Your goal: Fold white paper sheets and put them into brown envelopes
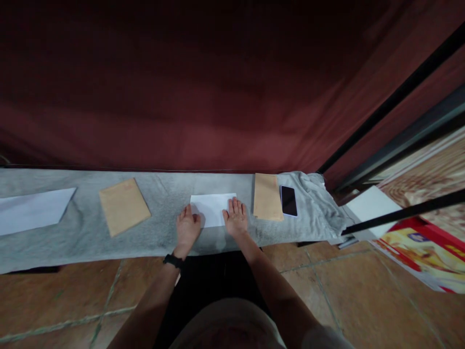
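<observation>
A folded sheet of white paper (209, 208) lies on the grey cloth in front of me. My left hand (188, 225), with a black band on its wrist, is at the paper's left edge; its fingers are curled and the thumb rests on the sheet. Across the right edge, my right hand (237, 218) lies flat with fingers stretched out, touching the paper. To the right of that hand are brown envelopes (268, 196), seemingly stacked. Another brown envelope (124, 206) lies tilted to the left of my left hand.
Loose white sheets (32, 211) lie at the far left of the cloth-covered bench (163, 242). A phone (289, 200) sits right of the envelopes. A dark red curtain (218, 121) hangs behind. Black poles and a red-and-yellow box (425, 252) are at the right.
</observation>
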`<state>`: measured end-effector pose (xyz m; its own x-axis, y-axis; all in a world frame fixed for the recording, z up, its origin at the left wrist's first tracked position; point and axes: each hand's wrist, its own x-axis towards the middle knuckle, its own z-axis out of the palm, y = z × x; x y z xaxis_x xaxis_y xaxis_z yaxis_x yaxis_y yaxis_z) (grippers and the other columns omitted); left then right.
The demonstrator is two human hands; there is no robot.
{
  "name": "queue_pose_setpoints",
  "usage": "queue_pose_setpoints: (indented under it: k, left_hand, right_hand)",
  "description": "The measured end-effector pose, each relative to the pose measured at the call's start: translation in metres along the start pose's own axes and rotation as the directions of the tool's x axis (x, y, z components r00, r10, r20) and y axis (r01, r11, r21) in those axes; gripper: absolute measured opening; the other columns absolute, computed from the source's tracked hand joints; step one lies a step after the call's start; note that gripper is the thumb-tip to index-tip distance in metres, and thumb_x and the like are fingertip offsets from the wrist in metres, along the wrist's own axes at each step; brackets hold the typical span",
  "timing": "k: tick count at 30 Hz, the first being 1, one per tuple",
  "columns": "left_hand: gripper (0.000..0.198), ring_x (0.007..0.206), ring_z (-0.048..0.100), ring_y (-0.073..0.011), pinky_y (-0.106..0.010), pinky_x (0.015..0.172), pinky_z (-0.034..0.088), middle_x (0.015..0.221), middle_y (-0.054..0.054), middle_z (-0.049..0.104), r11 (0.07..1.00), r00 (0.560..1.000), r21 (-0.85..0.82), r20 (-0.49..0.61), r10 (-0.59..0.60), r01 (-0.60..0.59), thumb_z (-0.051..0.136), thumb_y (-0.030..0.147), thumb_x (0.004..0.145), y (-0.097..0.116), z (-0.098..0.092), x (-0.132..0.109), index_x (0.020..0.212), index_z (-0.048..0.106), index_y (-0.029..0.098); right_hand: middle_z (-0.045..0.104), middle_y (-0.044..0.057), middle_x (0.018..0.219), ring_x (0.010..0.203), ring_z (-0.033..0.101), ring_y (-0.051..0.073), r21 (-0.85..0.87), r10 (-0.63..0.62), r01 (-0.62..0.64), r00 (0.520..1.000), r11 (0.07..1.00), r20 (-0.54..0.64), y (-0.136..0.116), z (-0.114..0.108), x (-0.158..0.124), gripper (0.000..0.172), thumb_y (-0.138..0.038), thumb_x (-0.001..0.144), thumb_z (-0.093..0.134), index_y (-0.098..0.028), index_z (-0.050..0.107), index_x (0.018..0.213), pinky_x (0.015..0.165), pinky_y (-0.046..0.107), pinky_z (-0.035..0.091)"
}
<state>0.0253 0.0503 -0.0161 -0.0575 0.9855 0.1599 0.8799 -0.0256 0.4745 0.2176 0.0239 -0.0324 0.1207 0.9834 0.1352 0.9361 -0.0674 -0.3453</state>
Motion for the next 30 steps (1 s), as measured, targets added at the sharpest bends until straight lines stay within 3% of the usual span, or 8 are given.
queue_pose_setpoints:
  k: [4, 8, 12, 16, 20, 23, 26, 30]
  left_hand:
    - [0.061, 0.109, 0.068, -0.0317, -0.045, 0.097, 0.053, 0.111, -0.016, 0.073, 0.934, 0.977, -0.287, 0.043, -0.211, 0.215, 0.062, 0.028, 0.077, -0.002, -0.001, 0.011, 0.135, 0.056, 0.011]
    - [0.054, 0.074, 0.069, -0.0232, -0.038, 0.072, 0.057, 0.083, -0.005, 0.072, 0.64, 0.917, -0.664, 0.198, -0.346, 0.385, 0.065, 0.025, 0.067, -0.001, -0.005, 0.013, 0.12, 0.062, 0.014]
    - [0.046, 0.069, 0.065, -0.0194, -0.034, 0.067, 0.054, 0.079, -0.003, 0.07, 0.435, 0.916, -0.828, 0.211, -0.342, 0.353, 0.071, 0.033, 0.062, 0.013, -0.018, 0.004, 0.104, 0.067, 0.014]
    - [0.049, 0.074, 0.065, -0.0188, -0.031, 0.069, 0.053, 0.085, -0.003, 0.072, 0.418, 0.954, -0.866, 0.193, -0.228, 0.275, 0.076, 0.041, 0.061, 0.042, -0.041, -0.001, 0.103, 0.07, 0.015]
    - [0.055, 0.102, 0.069, -0.025, -0.034, 0.079, 0.056, 0.115, -0.011, 0.072, 0.324, 0.973, -0.919, 0.198, -0.116, 0.226, 0.07, 0.055, 0.079, 0.063, -0.061, -0.006, 0.12, 0.068, 0.018]
    - [0.06, 0.126, 0.061, -0.0283, -0.036, 0.083, 0.058, 0.141, -0.015, 0.061, 0.343, 0.943, -0.883, 0.259, -0.21, 0.319, 0.059, 0.058, 0.09, 0.064, -0.061, -0.014, 0.138, 0.057, 0.022]
    - [0.069, 0.12, 0.065, -0.0267, -0.035, 0.08, 0.06, 0.142, -0.015, 0.061, 0.392, 0.896, -0.807, 0.38, -0.229, 0.442, 0.064, 0.051, 0.09, 0.059, -0.049, -0.024, 0.15, 0.042, 0.024]
    - [0.069, 0.099, 0.072, -0.0241, -0.037, 0.08, 0.061, 0.126, -0.013, 0.071, 0.3, 0.892, -0.843, 0.447, -0.071, 0.446, 0.07, 0.031, 0.082, 0.053, -0.029, -0.031, 0.146, 0.047, 0.019]
  right_hand:
    - [0.032, 0.017, 0.164, 0.153, 0.028, 0.029, 0.034, 0.001, 0.0, 1.0, 0.999, -0.024, -0.001, -0.002, -0.001, 0.058, -0.039, 0.107, 0.036, -0.011, 0.033, 0.158, 0.126, 0.054, 0.017]
    - [0.037, 0.017, 0.162, 0.152, 0.032, 0.027, 0.061, -0.036, 0.039, 0.998, 0.997, -0.048, 0.0, -0.008, -0.008, 0.055, -0.035, 0.107, 0.038, -0.013, 0.037, 0.157, 0.125, 0.053, 0.022]
    - [0.037, 0.014, 0.162, 0.152, 0.032, 0.024, 0.118, -0.253, 0.255, 0.967, 0.96, -0.035, -0.01, -0.019, -0.026, 0.064, -0.042, 0.103, 0.049, -0.015, 0.033, 0.159, 0.125, 0.046, 0.028]
    - [0.027, 0.014, 0.167, 0.153, 0.03, 0.025, 0.208, -0.389, 0.381, 0.921, 0.901, -0.001, -0.033, -0.034, -0.034, 0.08, -0.045, 0.097, 0.057, -0.014, 0.023, 0.162, 0.126, 0.044, 0.027]
    - [0.053, 0.008, 0.153, 0.14, 0.051, 0.018, 0.407, -0.132, 0.176, 0.982, 0.896, -0.133, -0.051, -0.054, -0.02, 0.055, -0.024, 0.104, 0.034, -0.018, 0.036, 0.158, 0.117, 0.033, 0.042]
    - [0.066, 0.008, 0.139, 0.126, 0.064, 0.021, 0.729, 0.109, 0.069, 0.975, 0.681, -0.194, -0.057, -0.069, -0.006, 0.053, -0.03, 0.108, 0.02, -0.016, 0.047, 0.151, 0.105, 0.035, 0.052]
    - [0.069, 0.013, 0.133, 0.114, 0.071, 0.023, 0.876, 0.249, 0.023, 0.955, 0.481, -0.161, -0.059, -0.073, -0.002, 0.056, -0.035, 0.108, 0.016, -0.012, 0.046, 0.149, 0.095, 0.037, 0.056]
    - [0.073, 0.014, 0.127, 0.108, 0.073, 0.025, 0.876, 0.328, -0.068, 0.939, 0.477, -0.106, -0.051, -0.058, -0.007, 0.054, -0.032, 0.107, 0.02, -0.013, 0.045, 0.15, 0.093, 0.04, 0.055]
